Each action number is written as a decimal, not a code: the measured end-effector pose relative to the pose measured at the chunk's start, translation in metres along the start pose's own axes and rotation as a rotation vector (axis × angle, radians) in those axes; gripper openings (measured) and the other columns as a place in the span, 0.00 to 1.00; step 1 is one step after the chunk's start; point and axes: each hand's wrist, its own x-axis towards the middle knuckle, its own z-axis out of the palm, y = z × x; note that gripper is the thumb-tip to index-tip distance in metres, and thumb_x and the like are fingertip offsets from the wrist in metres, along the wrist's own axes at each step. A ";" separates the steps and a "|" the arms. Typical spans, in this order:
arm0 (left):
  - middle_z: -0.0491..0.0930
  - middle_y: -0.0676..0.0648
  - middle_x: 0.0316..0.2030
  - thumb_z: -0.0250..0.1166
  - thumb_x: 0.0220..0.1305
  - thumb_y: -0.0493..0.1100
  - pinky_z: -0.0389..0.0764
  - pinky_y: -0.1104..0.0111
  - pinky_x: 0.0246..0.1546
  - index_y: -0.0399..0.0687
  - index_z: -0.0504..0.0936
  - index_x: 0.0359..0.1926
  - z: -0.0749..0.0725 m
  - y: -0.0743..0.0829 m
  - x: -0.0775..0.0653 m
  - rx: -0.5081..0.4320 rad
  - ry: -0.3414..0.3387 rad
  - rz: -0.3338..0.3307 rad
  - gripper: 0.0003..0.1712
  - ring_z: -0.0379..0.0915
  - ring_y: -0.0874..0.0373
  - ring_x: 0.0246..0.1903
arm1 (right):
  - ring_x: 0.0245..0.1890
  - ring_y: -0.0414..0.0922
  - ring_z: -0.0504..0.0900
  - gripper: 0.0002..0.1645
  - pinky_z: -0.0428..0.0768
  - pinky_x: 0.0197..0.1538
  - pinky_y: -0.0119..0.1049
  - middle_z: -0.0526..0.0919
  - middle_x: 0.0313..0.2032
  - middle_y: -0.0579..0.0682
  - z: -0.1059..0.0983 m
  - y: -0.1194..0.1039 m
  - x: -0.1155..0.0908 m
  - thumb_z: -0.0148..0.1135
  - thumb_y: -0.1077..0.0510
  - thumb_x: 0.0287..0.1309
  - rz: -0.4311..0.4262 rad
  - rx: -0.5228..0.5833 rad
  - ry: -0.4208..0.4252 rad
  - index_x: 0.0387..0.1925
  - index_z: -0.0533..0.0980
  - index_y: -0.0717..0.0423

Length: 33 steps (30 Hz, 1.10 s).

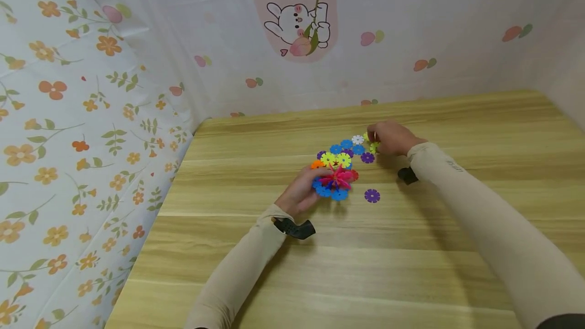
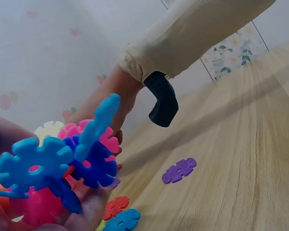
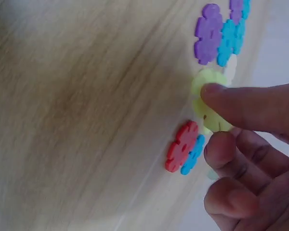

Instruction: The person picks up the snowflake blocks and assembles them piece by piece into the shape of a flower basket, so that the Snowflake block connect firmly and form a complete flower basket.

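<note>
My left hand [image 1: 299, 193] grips a cluster of joined plastic snowflake discs [image 1: 338, 178], pink at the centre with blue, yellow, orange and red ones around it. In the left wrist view, a light-blue disc [image 2: 36, 162] and a dark-blue disc [image 2: 97, 169] stick out of it. Over at the far end of the loose discs, my right hand [image 1: 389, 137] pinches a yellow-green disc [image 3: 214, 121] at the tabletop, the thumb lying across it. A second yellow piece may lie under it; I cannot tell. Red [image 3: 183, 147] and blue [image 3: 192, 155] discs are beside those fingers.
Loose blue [image 1: 346, 143], white [image 1: 357, 139] and purple [image 1: 367, 158] discs lie between the hands on the wooden table [image 1: 219, 176]. One purple disc [image 1: 372, 196] sits apart, nearer me. A printed cloth [image 1: 219, 29] hangs behind the table's far edge.
</note>
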 end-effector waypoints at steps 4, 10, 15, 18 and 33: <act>0.79 0.52 0.37 0.54 0.70 0.31 0.85 0.74 0.42 0.47 0.79 0.35 0.000 -0.001 0.000 -0.015 0.033 0.023 0.11 0.79 0.63 0.39 | 0.38 0.53 0.80 0.07 0.81 0.45 0.52 0.83 0.37 0.60 -0.002 0.002 -0.009 0.64 0.70 0.55 -0.020 0.074 0.032 0.37 0.80 0.61; 0.81 0.52 0.39 0.55 0.68 0.28 0.86 0.73 0.43 0.44 0.79 0.38 0.000 -0.003 0.001 -0.016 0.056 0.038 0.09 0.81 0.62 0.41 | 0.36 0.50 0.82 0.05 0.83 0.43 0.47 0.86 0.35 0.57 -0.002 -0.004 -0.028 0.67 0.68 0.58 -0.058 0.216 0.127 0.38 0.82 0.61; 0.80 0.52 0.41 0.56 0.68 0.28 0.85 0.74 0.43 0.44 0.78 0.41 -0.002 -0.002 0.001 -0.011 0.063 0.040 0.09 0.79 0.62 0.43 | 0.28 0.51 0.85 0.09 0.83 0.33 0.37 0.86 0.32 0.58 -0.005 -0.023 -0.049 0.65 0.66 0.62 -0.058 0.436 0.128 0.44 0.81 0.62; 0.80 0.51 0.43 0.57 0.68 0.29 0.85 0.73 0.44 0.41 0.77 0.46 -0.003 -0.001 0.002 -0.017 0.067 0.036 0.09 0.79 0.61 0.45 | 0.28 0.53 0.87 0.10 0.86 0.34 0.40 0.85 0.32 0.61 -0.004 -0.037 -0.059 0.64 0.65 0.64 -0.048 0.586 0.109 0.46 0.80 0.64; 0.78 0.49 0.49 0.56 0.69 0.30 0.85 0.70 0.49 0.33 0.72 0.61 0.002 -0.001 0.003 0.018 0.075 0.037 0.20 0.79 0.59 0.50 | 0.23 0.53 0.86 0.10 0.87 0.31 0.43 0.83 0.27 0.60 0.015 -0.069 -0.074 0.65 0.63 0.64 -0.012 0.780 0.143 0.45 0.79 0.63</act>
